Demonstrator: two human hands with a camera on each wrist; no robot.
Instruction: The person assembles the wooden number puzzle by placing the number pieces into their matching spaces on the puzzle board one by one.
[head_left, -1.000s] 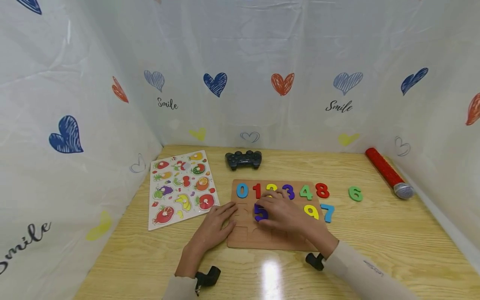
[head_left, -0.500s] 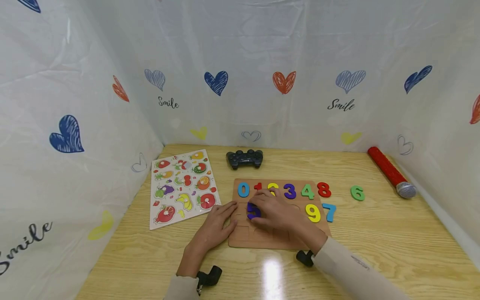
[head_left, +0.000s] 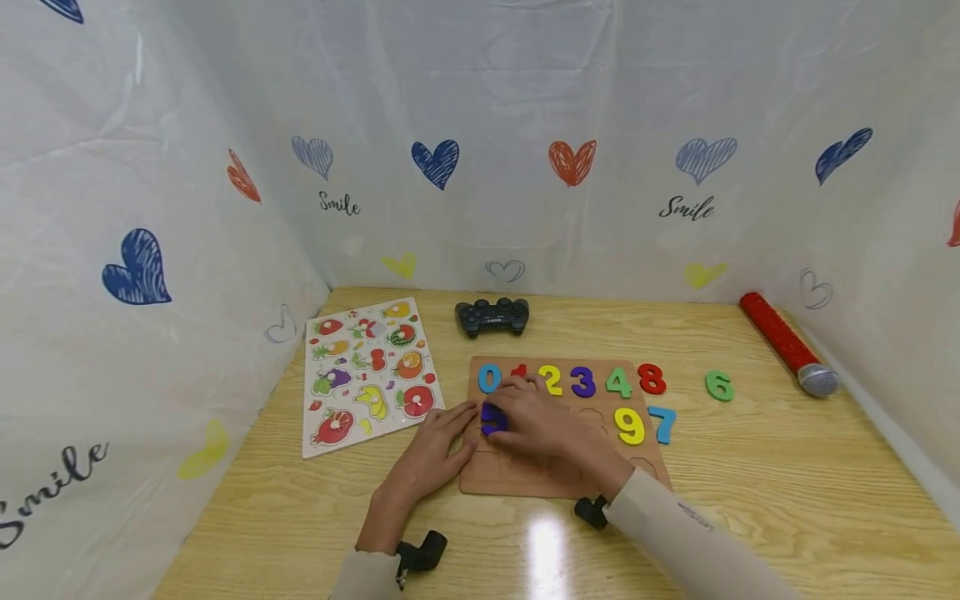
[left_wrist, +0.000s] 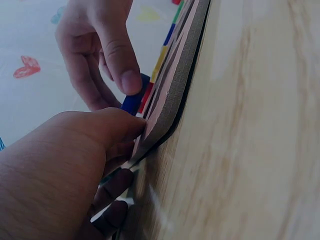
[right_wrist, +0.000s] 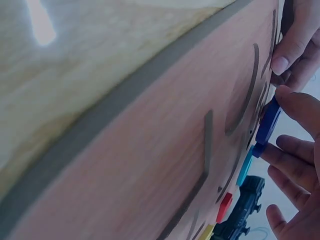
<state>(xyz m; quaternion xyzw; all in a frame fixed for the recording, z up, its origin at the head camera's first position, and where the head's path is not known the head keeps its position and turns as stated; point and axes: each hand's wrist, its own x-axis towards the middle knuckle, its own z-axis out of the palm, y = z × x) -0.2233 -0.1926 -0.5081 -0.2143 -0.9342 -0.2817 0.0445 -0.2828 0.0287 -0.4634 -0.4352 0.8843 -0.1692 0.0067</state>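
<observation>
In the head view, my right hand [head_left: 528, 417] pinches a purple number 5 piece [head_left: 491, 419] between thumb and fingers. The piece is over the left end of the second row of a wooden number puzzle board [head_left: 517, 479]. In the right wrist view, the purple 5 [right_wrist: 268, 120] stands tilted above the board's surface. My left hand [head_left: 431, 454] rests at the board's left edge, its fingers fairly straight and its tips touching the board. Along the top row sit the blue 0 [head_left: 489, 378], yellow 2 [head_left: 551, 380], purple 3 [head_left: 582, 382] and green 4 [head_left: 618, 382]; my right hand partly covers the red 1 [head_left: 518, 370].
A yellow 9 [head_left: 629, 426] lies on the board's right part. Red 8 [head_left: 652, 379], blue 7 [head_left: 663, 424] and green 6 [head_left: 720, 386] are at the right. A fruit puzzle [head_left: 367, 375] lies left, a game controller [head_left: 492, 317] behind, a red microphone [head_left: 787, 343] far right.
My right hand has moved left across the board with the purple 5, from the second column to the first. The left hand has stayed at the board's edge.
</observation>
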